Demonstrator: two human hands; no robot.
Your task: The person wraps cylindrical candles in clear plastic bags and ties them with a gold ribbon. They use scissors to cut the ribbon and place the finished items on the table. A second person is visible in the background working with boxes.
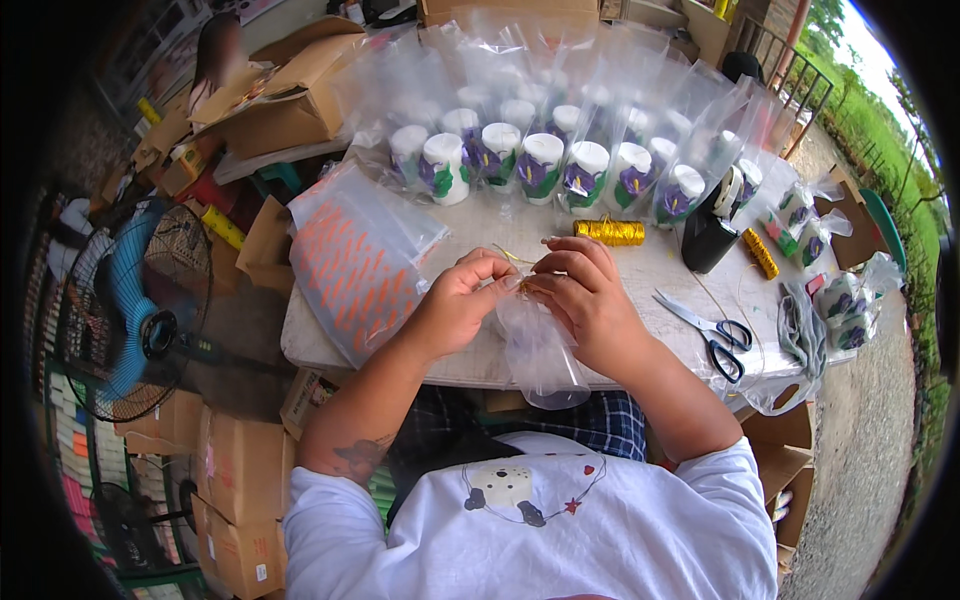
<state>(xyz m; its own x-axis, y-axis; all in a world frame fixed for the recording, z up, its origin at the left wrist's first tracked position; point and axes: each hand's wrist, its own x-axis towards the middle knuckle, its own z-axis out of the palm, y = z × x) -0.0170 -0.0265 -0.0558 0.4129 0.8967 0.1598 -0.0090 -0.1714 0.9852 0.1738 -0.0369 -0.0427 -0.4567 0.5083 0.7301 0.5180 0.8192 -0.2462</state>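
At the table's near edge, both my hands meet at the gathered neck of a clear plastic bag (545,360). A thin gold tie (523,287) runs round that neck. My left hand (462,298) is closed in a pinch on the tie, thumb against index finger. My right hand (590,300) is closed on the bag's neck, its fingers curled from above. The bag's loose end flares toward me; what it contains, if anything, is hidden beneath my hands. Just beyond my right hand lies a spool of gold cord (609,232).
Several white candle-like cylinders (585,178) with purple flowers stand in clear bags across the far table. Flat plastic bags (355,262) lie left. Scissors (712,335), a black holder (708,235) and a grey cloth (802,330) are right. A fan (140,310) and cartons (240,480) stand left.
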